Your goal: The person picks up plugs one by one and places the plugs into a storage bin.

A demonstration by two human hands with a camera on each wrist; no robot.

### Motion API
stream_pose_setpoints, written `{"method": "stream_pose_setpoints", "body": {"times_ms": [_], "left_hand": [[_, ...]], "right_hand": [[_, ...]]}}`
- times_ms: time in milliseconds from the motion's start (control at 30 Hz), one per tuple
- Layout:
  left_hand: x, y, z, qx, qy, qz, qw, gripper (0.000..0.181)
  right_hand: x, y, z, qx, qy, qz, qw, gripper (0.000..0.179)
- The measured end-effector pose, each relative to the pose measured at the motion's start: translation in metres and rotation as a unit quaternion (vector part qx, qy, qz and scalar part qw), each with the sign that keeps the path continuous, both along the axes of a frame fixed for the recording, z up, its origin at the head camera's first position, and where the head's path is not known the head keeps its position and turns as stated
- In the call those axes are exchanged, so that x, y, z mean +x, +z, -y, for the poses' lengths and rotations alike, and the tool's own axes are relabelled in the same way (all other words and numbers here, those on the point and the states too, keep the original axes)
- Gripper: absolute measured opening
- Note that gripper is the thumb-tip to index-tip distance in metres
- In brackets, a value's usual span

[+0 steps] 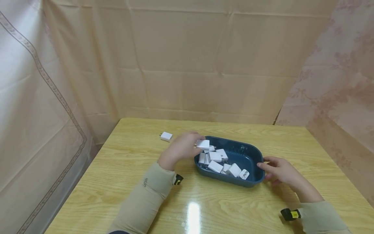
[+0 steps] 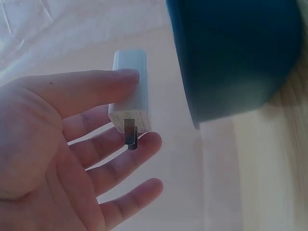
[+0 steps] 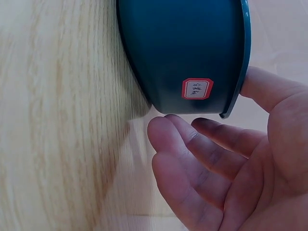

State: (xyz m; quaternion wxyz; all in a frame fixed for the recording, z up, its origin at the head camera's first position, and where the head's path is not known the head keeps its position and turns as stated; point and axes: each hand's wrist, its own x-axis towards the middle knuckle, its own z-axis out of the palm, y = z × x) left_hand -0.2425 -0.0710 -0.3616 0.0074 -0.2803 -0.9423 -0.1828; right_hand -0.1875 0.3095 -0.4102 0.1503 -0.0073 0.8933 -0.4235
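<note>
My left hand [image 1: 182, 146] pinches a white charger plug [image 1: 203, 144] between thumb and fingers, above the left end of a dark blue oblong basin [image 1: 253, 184]. In the left wrist view, the charger plug's [image 2: 130, 91] metal prongs point toward the lower fingers. Several similar white chargers [image 1: 215, 166] lie jumbled in the basin, mostly on its left and near side. At the basin's right end, my right hand [image 1: 281, 172] holds the rim, thumb over the edge and fingers outside. The right wrist view shows a red-bordered label [image 3: 197, 89] on the basin's outer wall.
Another white charger [image 1: 166, 136] lies on the wooden table [image 1: 140, 130] left of the basin, beyond my left hand. Beige cloth [image 1: 181, 65] hangs behind the table, with patterned cloth [image 1: 344, 97] at the right.
</note>
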Motion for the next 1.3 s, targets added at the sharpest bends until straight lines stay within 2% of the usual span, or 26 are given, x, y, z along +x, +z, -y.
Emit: {"method": "stream_pose_setpoints", "body": {"times_ms": [333, 567, 767, 1000, 1300], "left_hand": [[0.006, 0.007, -0.020, -0.027, -0.016, -0.012, 0.9994, 0.041], [0.007, 0.008, -0.036, -0.041, -0.024, 0.000, 0.9988, 0.041], [0.005, -0.004, -0.045, -0.064, -0.035, -0.007, 0.9973, 0.039], [0.002, -0.021, -0.040, -0.076, -0.036, -0.018, 0.9963, 0.033], [0.001, -0.021, -0.048, -0.103, -0.042, -0.025, 0.9935, 0.036]], "right_hand": [[0.000, -0.003, 0.000, -0.006, -0.005, 0.000, 1.0000, 0.074], [0.001, -0.003, 0.000, -0.005, -0.009, 0.005, 0.9999, 0.075], [0.002, -0.007, 0.000, -0.014, -0.013, 0.011, 0.9998, 0.077], [0.001, -0.010, 0.000, -0.011, -0.015, 0.014, 0.9997, 0.080], [0.002, -0.005, 0.000, -0.005, -0.005, 0.009, 0.9999, 0.079]]}}
